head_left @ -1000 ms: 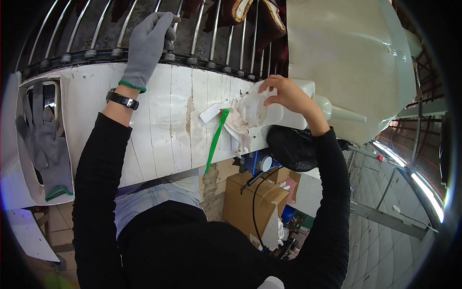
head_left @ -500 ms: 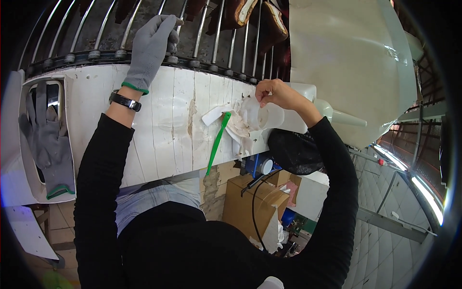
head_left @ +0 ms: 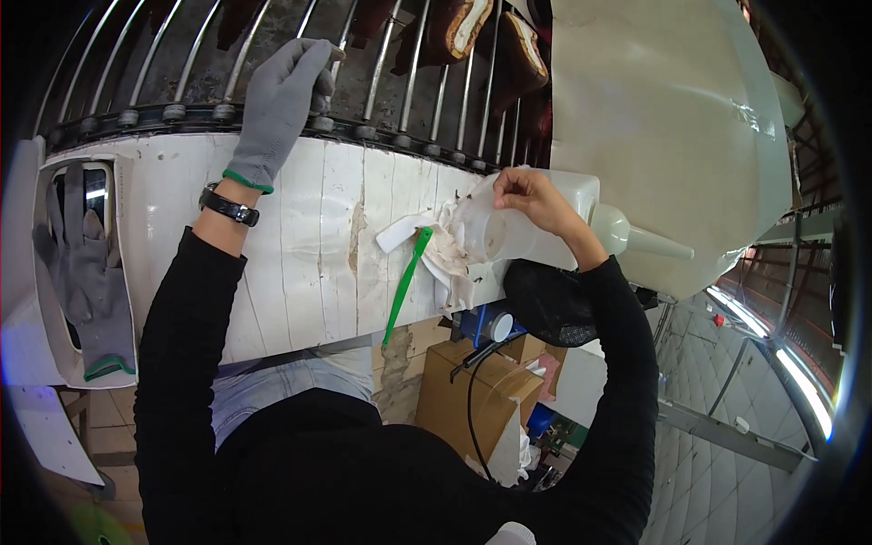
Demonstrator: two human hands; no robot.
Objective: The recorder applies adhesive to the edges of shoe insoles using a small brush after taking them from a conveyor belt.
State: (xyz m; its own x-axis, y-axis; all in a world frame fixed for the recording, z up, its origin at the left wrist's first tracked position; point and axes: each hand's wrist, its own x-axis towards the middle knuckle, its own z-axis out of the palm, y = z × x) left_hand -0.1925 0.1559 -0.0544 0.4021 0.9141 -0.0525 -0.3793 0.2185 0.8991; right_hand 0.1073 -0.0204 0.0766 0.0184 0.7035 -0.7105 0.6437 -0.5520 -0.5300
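Note:
My left hand [head_left: 277,113], in a grey knit glove with a green cuff, reaches over the near edge of the roller conveyor. Its fingers are bent together; what they pinch, if anything, I cannot make out. My bare right hand [head_left: 534,202] has thumb and fingers pinched above a translucent plastic container [head_left: 495,238]. Anything between those fingertips is too small to tell. Beside it, a white squeeze bottle [head_left: 574,186] lies with its cone nozzle [head_left: 649,238] pointing right. To the left of the container are a crumpled white cloth [head_left: 440,252] and a green-handled brush [head_left: 403,291].
Shoes [head_left: 522,50] stand on the metal rollers [head_left: 381,73] beyond the white bench [head_left: 300,218]. A grey glove [head_left: 86,263] lies in a recess at the left. A black mesh cap [head_left: 549,304] sits at the bench's front edge, above a cardboard box [head_left: 477,391].
My right hand has shifted slightly right and toward me over the plastic container, its fingers still pinched. The left hand keeps its place and pose. The whole view has moved a little.

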